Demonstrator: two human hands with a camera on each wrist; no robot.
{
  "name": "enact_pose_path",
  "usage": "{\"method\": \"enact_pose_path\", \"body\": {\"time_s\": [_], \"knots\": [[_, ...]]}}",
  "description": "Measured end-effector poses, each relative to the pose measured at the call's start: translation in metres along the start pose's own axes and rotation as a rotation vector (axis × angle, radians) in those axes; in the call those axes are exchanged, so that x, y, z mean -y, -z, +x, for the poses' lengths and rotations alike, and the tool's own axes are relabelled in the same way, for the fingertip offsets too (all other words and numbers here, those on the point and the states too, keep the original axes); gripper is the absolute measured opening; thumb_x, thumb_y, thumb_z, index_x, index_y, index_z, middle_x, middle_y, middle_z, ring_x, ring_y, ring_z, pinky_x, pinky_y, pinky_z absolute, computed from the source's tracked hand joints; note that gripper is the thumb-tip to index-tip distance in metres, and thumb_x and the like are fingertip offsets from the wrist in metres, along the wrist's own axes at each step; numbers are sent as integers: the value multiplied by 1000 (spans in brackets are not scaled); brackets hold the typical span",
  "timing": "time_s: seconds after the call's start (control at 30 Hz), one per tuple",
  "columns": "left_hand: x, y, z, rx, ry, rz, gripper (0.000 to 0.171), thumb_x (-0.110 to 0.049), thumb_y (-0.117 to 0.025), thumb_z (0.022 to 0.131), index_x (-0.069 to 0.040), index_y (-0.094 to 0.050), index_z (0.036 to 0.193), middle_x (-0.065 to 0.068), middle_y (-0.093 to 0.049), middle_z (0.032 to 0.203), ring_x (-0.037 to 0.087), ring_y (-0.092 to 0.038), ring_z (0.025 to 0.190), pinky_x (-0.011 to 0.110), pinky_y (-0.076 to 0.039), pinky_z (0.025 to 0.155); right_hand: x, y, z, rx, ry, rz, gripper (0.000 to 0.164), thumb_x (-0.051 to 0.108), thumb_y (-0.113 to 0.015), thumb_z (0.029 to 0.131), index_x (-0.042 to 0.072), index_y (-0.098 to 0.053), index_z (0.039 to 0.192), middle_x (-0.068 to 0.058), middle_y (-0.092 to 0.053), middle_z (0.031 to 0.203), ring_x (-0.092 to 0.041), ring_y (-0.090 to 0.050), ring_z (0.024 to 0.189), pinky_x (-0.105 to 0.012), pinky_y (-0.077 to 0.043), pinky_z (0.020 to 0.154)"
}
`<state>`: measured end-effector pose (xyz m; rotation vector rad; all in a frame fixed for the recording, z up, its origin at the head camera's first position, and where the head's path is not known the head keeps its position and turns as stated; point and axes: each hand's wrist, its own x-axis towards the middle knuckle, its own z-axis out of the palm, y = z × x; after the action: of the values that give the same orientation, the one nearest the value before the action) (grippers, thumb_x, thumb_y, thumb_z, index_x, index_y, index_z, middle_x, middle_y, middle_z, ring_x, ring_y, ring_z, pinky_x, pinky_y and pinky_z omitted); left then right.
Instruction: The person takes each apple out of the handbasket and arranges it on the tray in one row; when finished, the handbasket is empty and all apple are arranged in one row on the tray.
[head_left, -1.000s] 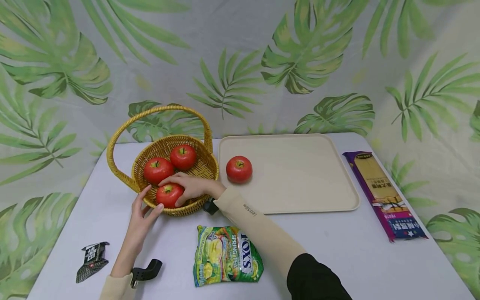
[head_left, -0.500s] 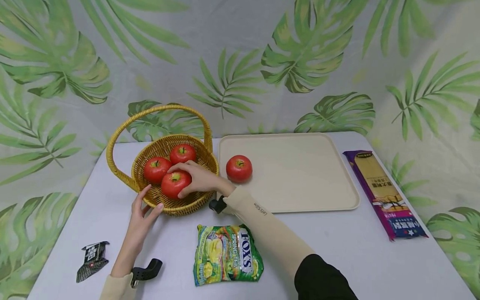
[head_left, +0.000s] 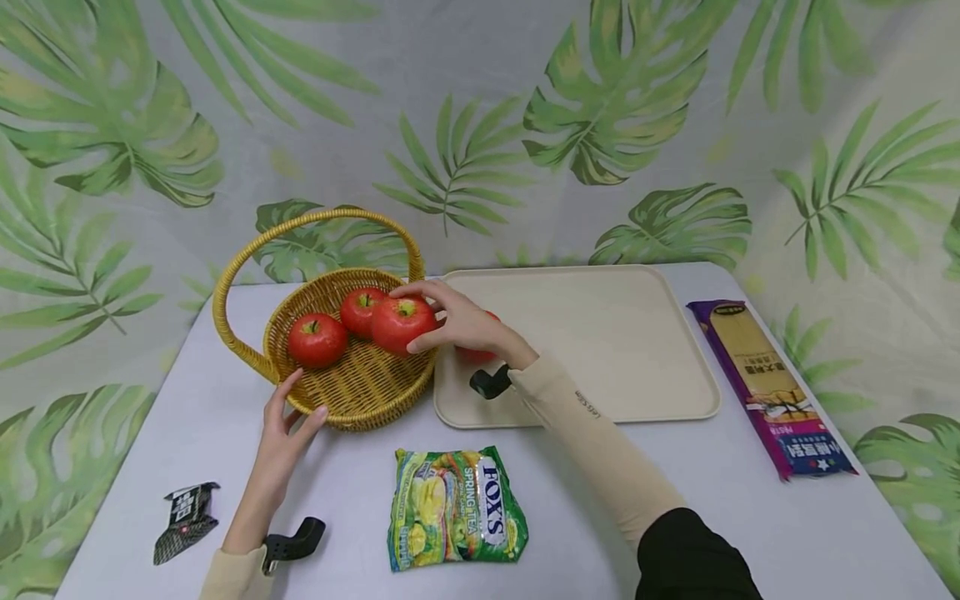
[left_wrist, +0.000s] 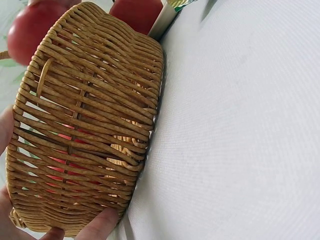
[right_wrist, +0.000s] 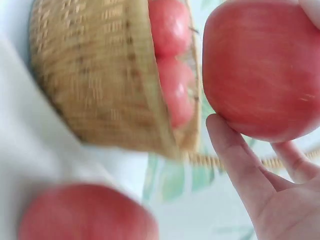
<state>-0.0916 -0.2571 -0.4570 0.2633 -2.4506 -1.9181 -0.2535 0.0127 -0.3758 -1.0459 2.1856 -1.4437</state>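
Observation:
My right hand (head_left: 465,321) holds a red apple (head_left: 402,325) above the right rim of the woven basket (head_left: 360,400). In the right wrist view, fingers (right_wrist: 237,155) lie against this apple (right_wrist: 265,70). My left hand (head_left: 277,442) rests on the basket's near left side, its thumb and fingers spread against the rim and wall. Inside the basket sit two more red apples, a left one (head_left: 318,340) and a far one (head_left: 360,308). Another apple (head_left: 480,354), mostly hidden behind my right hand, is on the beige tray (head_left: 600,350).
Near the front lies a green candy bag (head_left: 457,508). A small black packet (head_left: 186,521) is at the left, and a long purple-and-gold package (head_left: 768,387) lies along the right edge. The basket's tall handle (head_left: 322,218) arches above it.
My right hand has lifted the near apple from the basket and carried it rightward and away from me, over the basket's right rim. My left hand has stayed at the basket.

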Motion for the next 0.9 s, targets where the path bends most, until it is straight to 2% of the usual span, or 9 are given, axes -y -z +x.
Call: {"method": "enact_pose_path", "body": {"time_s": [0.2, 0.47, 0.67, 0.9], "knots": [[0, 0, 0, 2, 3, -5, 75, -23, -58, 97, -25, -11, 154, 11, 7, 155, 48, -14, 136, 64, -24, 103, -12, 36, -27, -96, -27, 6, 66, 22, -79, 77, 24, -51, 136, 2, -39, 139, -26, -47, 114, -39, -48, 89], [1, 0, 0, 0, -9, -4, 74, -22, -58, 97, -23, -12, 154, 12, 6, 155, 48, -15, 136, 64, -25, 103, -32, 80, -63, -231, -141, 5, 69, 17, -80, 77, 21, -48, 139, -3, -38, 139, -29, -47, 113, -43, -47, 89], [1, 0, 1, 0, -12, -1, 74, -23, -58, 97, -24, -12, 154, 11, 6, 155, 47, -16, 136, 64, -25, 103, -49, 94, -85, -308, -204, -10, 71, 14, -80, 78, 18, -47, 140, -7, -36, 142, -33, -46, 114, -46, -46, 89], [2, 1, 0, 2, -8, -7, 74, -23, -59, 96, -23, -12, 154, 10, 6, 155, 47, -15, 136, 63, -25, 104, -71, 94, -107, -349, -264, -66, 68, 18, -81, 78, 21, -49, 137, -9, -38, 136, -34, -46, 112, -45, -47, 87]]}}
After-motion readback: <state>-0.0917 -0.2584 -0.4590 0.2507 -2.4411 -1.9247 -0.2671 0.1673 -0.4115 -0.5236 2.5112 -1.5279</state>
